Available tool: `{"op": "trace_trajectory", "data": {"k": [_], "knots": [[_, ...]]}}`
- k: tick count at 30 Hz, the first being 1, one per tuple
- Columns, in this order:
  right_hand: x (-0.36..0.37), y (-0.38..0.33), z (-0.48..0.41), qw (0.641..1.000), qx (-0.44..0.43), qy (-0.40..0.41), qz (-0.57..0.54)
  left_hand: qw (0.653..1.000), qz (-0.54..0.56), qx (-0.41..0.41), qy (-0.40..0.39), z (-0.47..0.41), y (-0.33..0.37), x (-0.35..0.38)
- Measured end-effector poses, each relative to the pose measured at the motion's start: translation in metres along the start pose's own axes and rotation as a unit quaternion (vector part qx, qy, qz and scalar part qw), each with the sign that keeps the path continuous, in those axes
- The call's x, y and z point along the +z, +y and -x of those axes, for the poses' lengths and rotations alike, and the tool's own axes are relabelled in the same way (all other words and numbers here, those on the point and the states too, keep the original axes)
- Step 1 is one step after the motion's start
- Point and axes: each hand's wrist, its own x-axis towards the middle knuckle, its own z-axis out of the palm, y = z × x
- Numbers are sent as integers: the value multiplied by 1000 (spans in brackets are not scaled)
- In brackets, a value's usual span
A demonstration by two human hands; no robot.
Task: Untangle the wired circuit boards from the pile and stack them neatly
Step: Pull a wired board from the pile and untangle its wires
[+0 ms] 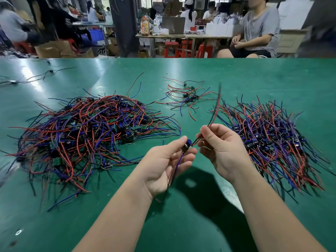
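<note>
On table: tangled pile, cluster, stack.

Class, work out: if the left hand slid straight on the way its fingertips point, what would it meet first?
Most likely the right hand, which pinches thin red and black wires just beyond it, though depth is unclear.

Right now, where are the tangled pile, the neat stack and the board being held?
tangled pile (87, 131): head view, centre of the heap.
neat stack (267, 140): head view, boards along its middle.
held board (187, 144): head view, its blue component.
</note>
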Motion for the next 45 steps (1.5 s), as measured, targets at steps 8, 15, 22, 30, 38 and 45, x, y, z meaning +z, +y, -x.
{"op": "trace_trajectory", "data": {"k": [8, 15, 22, 30, 38, 45], "knots": [[-2, 2, 1, 996, 50, -55, 51, 999, -25, 21, -6, -3, -9, 2], [-15, -8, -10, 997, 72, 26, 21, 991, -123, 57, -4, -4, -12, -4], [-52, -19, -27, 984, 46, 160, -67, 976, -202, 24, -74, 3, -16, 0], [-49, -12, -31, 981, 50, 173, -69, 990, -72, 48, -112, 6, -5, -1], [-10, 11, -1, 988, 47, -140, 53, 988, 44, 120, -89, 5, 1, -2], [8, 18, 1, 994, 16, -60, -85, 960, -133, 246, 33, -4, -17, 3]]}}
